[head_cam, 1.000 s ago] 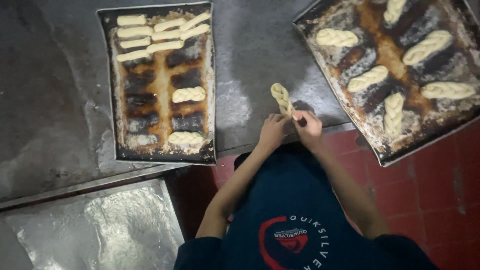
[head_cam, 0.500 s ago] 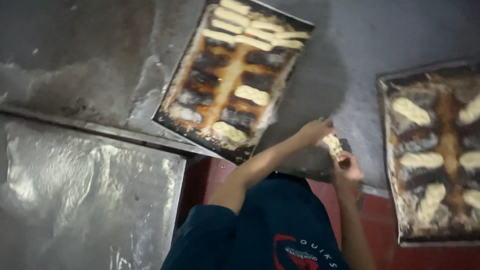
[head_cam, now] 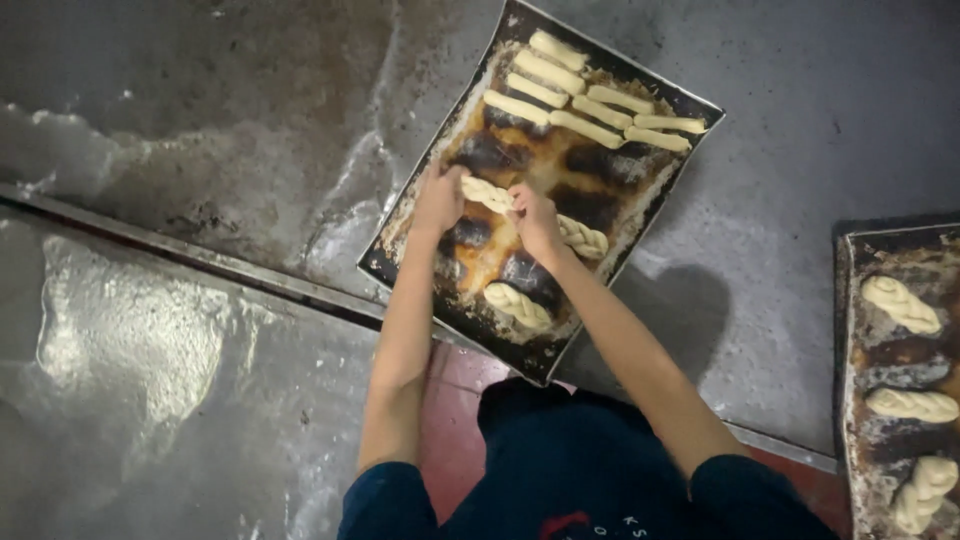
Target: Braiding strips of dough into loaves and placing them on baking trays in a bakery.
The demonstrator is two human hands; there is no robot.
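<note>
Head view: both hands on 1 braided dough piece over a blackened baking tray.
Left hand and right hand pinch the braided dough at mid-tray; 2 more braids lie below, plain dough sticks at far end, second tray at right.

The person wears a dark blue shirt with short sleeves. Both arms are bare, with a small red mark low on the shirt.

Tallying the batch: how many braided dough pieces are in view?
6. Three on the left tray: one in both hands, one beside the right hand, one nearer. Three on the right tray.
</note>
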